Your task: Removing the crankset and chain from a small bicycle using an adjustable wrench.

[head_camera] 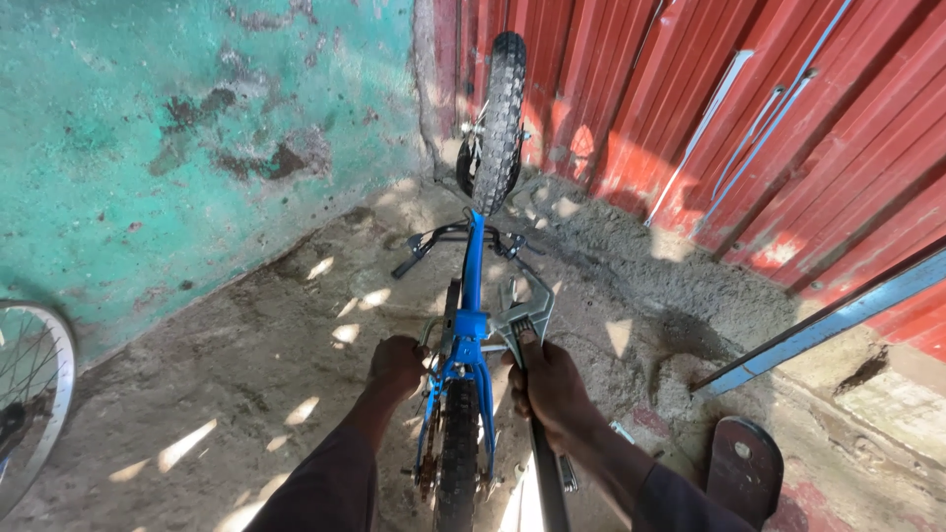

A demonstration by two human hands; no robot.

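Both arms reach forward and down in dark sleeves; the left hand (396,363) is curled shut in a grip, the right hand (552,389) fisted tight (knuckles up), set slightly apart

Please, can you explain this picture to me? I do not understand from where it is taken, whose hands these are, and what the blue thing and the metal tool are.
There is only one picture, taken by a camera worn on a person's head and looking down, so the two arms coming from the bottom edge are that person's own.

The blue thing is a small bicycle turned upside down on a dusty concrete floor. Its handlebar rests on the ground, one knobbly tyre points away toward the wall corner, and the other tyre is close to the camera.

The left hand grips the frame. The right hand holds a large adjustable wrench with its head against the frame.

Around it: a worn green wall, a red corrugated metal wall, part of another wheel at the left edge.
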